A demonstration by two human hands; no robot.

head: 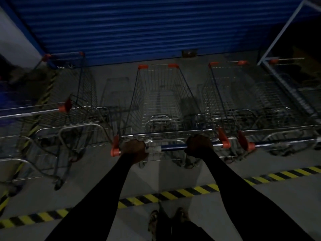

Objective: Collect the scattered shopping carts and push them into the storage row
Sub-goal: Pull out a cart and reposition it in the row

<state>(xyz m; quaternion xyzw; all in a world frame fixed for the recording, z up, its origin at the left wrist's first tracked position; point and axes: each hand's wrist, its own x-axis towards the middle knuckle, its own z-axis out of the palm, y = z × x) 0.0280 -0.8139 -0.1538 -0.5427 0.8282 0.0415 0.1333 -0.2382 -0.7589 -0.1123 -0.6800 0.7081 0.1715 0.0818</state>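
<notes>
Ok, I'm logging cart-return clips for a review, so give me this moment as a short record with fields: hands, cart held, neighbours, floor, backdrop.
hands: left hand and right hand both grip the handle bar, one near each end
cart held: middle cart, nothing seen in its basket
neighbours: right cart close alongside; left cart across a gap
floor: yellow-black hazard stripe between the person and the carts
backdrop: blue shutter, down
light: dim

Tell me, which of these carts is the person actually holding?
The middle cart: the left hand and right hand grip its blue handle; the neighbouring carts stand untouched.
</notes>
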